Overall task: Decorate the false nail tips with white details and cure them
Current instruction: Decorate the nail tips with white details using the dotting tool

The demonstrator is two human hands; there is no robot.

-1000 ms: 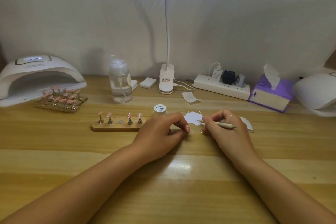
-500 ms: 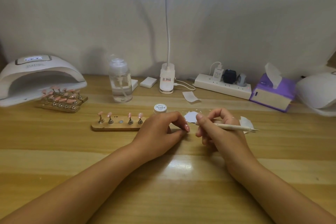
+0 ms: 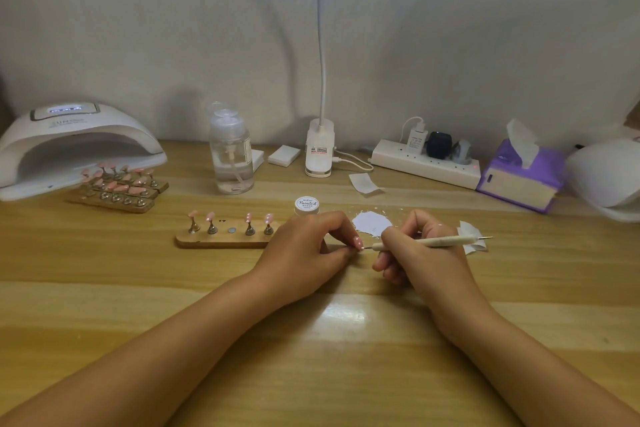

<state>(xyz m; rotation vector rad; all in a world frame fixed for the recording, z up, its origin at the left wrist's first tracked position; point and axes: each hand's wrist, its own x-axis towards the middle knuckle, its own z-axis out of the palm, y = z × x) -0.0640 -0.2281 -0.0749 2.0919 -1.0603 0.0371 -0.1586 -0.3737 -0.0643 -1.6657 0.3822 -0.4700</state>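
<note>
Currently a small pink false nail tip point(image 3: 357, 242) is being pinched at the fingertips of the left hand point(image 3: 304, 248), low over the pale wooden table point(image 3: 346, 357), just right of the oblong wooden stand point(image 3: 221, 241) carrying four pink tips point(image 3: 249, 217). A slim cream dotting pen point(image 3: 433, 241) is being gripped by the right hand point(image 3: 424, 253). Its long axis is being kept near-horizontal, left to right, with the metal working end pointed left at the pinched tip. Contact can't be told.
</note>
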